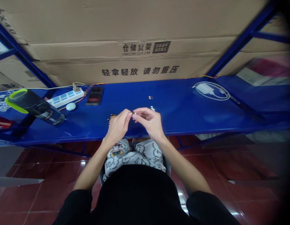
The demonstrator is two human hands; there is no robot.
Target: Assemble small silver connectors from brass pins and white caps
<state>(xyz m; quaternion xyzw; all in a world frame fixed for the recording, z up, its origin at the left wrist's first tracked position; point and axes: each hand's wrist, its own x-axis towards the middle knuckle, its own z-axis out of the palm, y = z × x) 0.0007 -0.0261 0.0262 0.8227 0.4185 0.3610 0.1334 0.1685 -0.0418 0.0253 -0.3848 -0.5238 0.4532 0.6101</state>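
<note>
My left hand (119,124) and my right hand (151,122) meet fingertip to fingertip just above the front of the blue shelf. Pinched between them is a tiny dark-and-white piece (135,113), mostly covered by the fingers; its kind does not show. Several small yellow-brown pieces (112,116) lie by my left hand, partly hidden behind it. Beyond my right hand sits a little cluster of white pieces (152,108). Farther back is a small white-and-brown piece (150,97).
The blue shelf (177,115) carries a dark bottle (39,104), a white power strip (65,98), a pale rounded object (71,106) and a blurred-out dark item (95,95) at left. A charger with coiled white cable (208,89) lies right. Cardboard (88,28) backs the shelf.
</note>
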